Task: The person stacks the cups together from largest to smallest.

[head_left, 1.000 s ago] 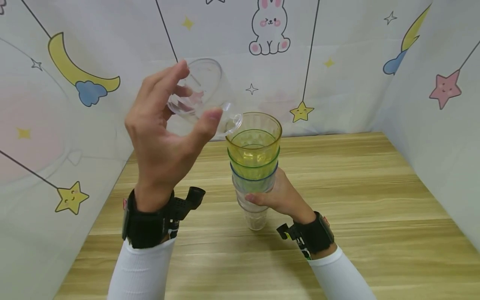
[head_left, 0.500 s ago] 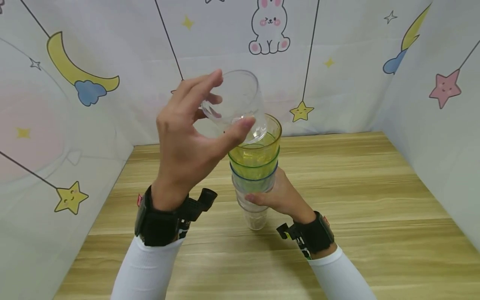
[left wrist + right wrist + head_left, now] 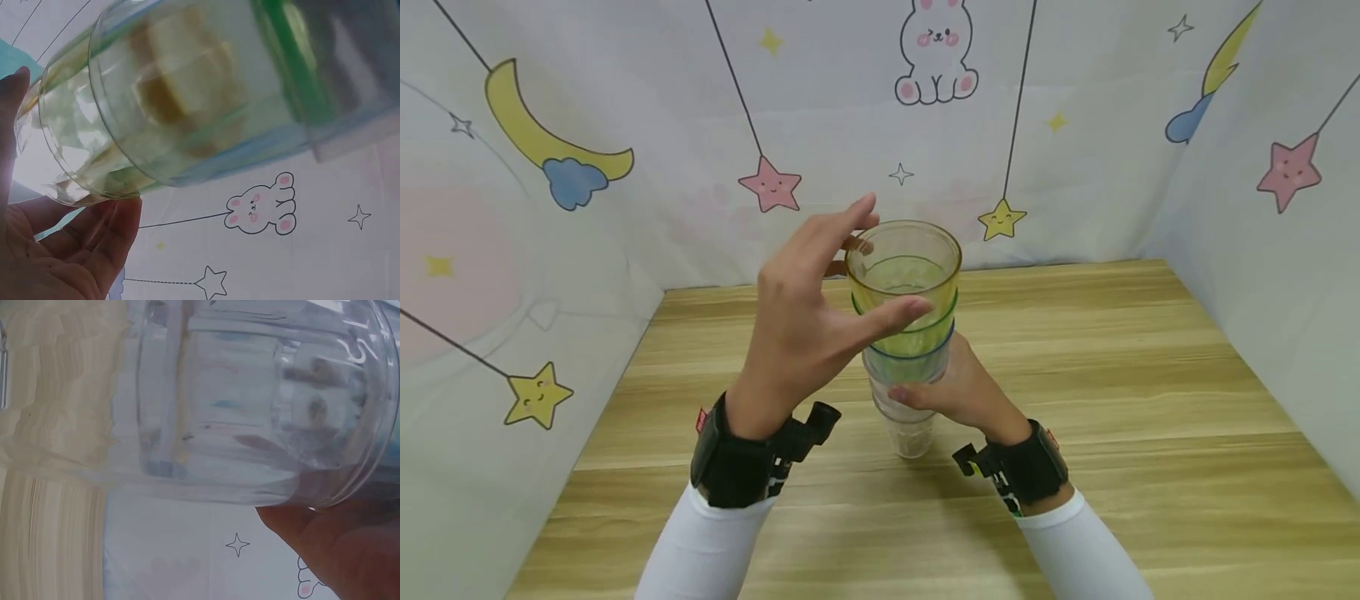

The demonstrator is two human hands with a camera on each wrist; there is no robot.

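A tall upright stack of clear and tinted cups stands on the table, with yellow, green and blue bands at the rims in its upper part and colourless cups below. Around the rim of the top cup my left hand curls, thumb across the near side and fingers on the left and far side. In the left wrist view those fingers lie against the cup wall. Lower down, my right hand grips the colourless cups from the right. A colourless cup cannot be told apart inside the top one.
The stack rests on a wood-grain table. Pale fabric walls printed with stars, a moon and a rabbit enclose it at the back and both sides. Black wrist cameras sit on both forearms.
My left hand has come right and down with a colourless cup, from above left of the stack onto its top; that cup no longer shows separately. My right hand stays put.
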